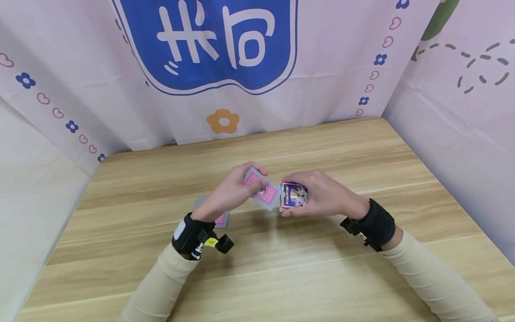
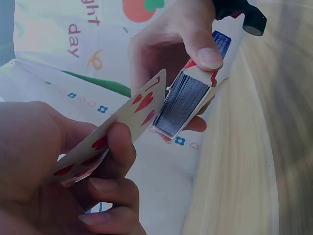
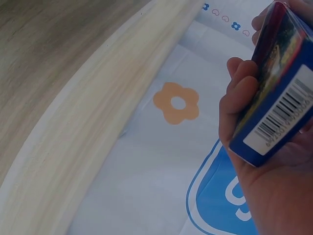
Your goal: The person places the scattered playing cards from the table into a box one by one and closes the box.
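Observation:
My left hand [image 1: 235, 190] pinches a playing card [image 1: 266, 195] between thumb and fingers, its pink patterned back up in the head view. Red hearts [image 2: 144, 102] show on the card's face in the left wrist view. The right hand [image 1: 327, 196] grips a card box [image 1: 295, 195] around its sides, and a barcode [image 3: 283, 115] is on one end. At the box's opened end, a tight stack of cards [image 2: 182, 102] fills the inside. The held card's edge is right at that opening. Below the left wrist, another pink-backed card [image 1: 221, 219] lies on the table, partly hidden.
The wooden table [image 1: 281, 277] stretches under both arms. Behind it hangs a printed curtain [image 1: 322, 98] with a blue emblem and an orange flower [image 1: 213, 120]. Black straps with small cameras sit on both wrists.

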Available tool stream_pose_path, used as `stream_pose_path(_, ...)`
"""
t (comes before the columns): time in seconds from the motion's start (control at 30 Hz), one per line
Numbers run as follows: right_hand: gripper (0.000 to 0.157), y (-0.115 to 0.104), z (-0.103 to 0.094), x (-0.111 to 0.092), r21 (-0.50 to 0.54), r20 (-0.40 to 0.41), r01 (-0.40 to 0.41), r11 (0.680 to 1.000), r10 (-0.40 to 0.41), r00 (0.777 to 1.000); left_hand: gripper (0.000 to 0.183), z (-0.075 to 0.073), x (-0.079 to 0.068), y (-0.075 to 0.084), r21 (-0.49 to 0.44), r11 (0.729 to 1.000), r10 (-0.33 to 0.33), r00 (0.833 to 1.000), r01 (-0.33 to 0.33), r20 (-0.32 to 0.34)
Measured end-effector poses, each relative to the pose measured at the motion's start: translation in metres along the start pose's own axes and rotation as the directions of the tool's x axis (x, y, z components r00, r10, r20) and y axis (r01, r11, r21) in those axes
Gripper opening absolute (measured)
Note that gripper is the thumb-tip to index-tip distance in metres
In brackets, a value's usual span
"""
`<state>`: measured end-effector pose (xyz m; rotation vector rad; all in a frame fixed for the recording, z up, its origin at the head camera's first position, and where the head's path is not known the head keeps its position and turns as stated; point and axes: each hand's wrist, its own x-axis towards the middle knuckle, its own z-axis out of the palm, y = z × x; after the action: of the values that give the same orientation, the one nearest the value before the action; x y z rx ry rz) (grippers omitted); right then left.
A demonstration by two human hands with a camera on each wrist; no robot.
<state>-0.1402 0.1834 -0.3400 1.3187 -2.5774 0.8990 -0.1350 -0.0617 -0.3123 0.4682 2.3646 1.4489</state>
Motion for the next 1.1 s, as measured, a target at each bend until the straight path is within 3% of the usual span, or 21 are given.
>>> stream_pose_path(0.23,0.071,-0.002,0.0,0.001,0.009,0.004,-0.008,1.0,0.008,1.0,0.017,0.01,0.006,-0.004,0.007,0.999,0.035,0.995,-0.034,-0.091)
stream_pose_path(0.4,0.07,-0.003,0.0,0.0,0.005,-0.024,-0.03,1.0,0.031,0.999,0.015,0.023,0.009,-0.006,-0.006,0.996,0.086,0.978,-0.089,-0.191)
stream_pose_path(0.5,0.068,-0.003,0.001,0.0,0.012,-0.048,-0.028,1.0,0.029,0.998,0.015,0.034,0.009,-0.006,-0.003,0.993,0.112,0.97,-0.115,-0.218)
stream_pose_path(0.67,0.064,-0.002,0.002,0.001,0.017,-0.067,-0.008,1.0,0.009,0.998,0.022,0.047,0.01,-0.007,0.003,0.99,0.139,0.976,-0.14,-0.17)
stream_pose_path(0.9,0.065,0.004,-0.006,0.001,-0.01,-0.107,-0.043,0.999,0.042,0.993,0.033,0.033,0.009,-0.005,-0.14,0.988,0.043,0.988,-0.064,-0.15)
stream_pose_path(1.1,0.063,0.006,-0.008,-0.001,-0.001,-0.124,-0.03,1.0,0.029,0.992,0.024,0.034,0.008,0.0,-0.153,0.984,0.078,0.993,-0.09,-0.085)
